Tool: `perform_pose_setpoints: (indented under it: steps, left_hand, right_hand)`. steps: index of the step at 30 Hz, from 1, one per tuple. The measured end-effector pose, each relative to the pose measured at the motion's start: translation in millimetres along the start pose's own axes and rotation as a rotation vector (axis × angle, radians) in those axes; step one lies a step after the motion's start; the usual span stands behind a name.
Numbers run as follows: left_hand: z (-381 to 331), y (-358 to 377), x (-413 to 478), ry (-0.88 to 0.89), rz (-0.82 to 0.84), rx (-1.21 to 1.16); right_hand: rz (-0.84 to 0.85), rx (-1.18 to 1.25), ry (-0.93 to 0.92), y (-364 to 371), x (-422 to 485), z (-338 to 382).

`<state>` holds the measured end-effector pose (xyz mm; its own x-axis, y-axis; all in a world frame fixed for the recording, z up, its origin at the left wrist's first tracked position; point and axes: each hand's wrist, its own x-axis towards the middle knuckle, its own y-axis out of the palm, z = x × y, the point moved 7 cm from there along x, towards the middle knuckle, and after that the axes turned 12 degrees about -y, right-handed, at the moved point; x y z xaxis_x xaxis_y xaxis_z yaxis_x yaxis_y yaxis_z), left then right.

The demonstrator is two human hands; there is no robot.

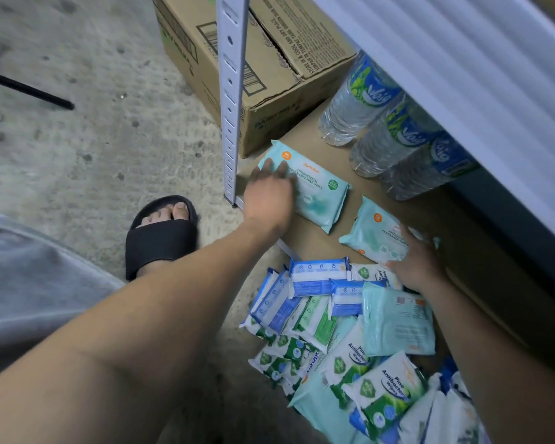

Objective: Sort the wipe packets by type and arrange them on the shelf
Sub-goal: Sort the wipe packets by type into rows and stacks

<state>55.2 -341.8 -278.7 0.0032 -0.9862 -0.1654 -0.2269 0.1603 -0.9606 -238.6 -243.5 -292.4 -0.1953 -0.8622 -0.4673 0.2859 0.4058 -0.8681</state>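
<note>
Two teal antibacterial wipe packets lie flat on the brown bottom shelf board (305, 129). My left hand (268, 195) rests with straight fingers on the left end of the farther packet (318, 187). My right hand (414, 259) grips the near edge of the second teal packet (374, 233), fingers curled over it. A mixed pile of packets (340, 331) lies in front of the shelf: blue-white ones, green-white "Pine Antibacterial Wipes" ones and more teal ones.
A cardboard box (269, 59) stands at the shelf's left back, behind the white slotted upright (231, 100). Three water bottles (382, 123) stand at the back right. A white upper shelf (478, 75) overhangs. My foot in a black slide (162, 235) is on the concrete floor.
</note>
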Motion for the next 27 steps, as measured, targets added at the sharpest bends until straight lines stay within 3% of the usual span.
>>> perform_pose_setpoints:
  steps: [4,12,27]
  left_hand:
    - [2,33,0,-0.09,0.14,-0.089]
    - [-2,31,24,-0.026,0.229,-0.039]
    - [-1,27,38,0.028,0.252,-0.003]
  right_hand:
    - [-0.041,0.029,-0.035,-3,4,11]
    - [-0.002,0.042,-0.097,5,2,37]
    - [0.003,0.045,-0.027,12,7,40]
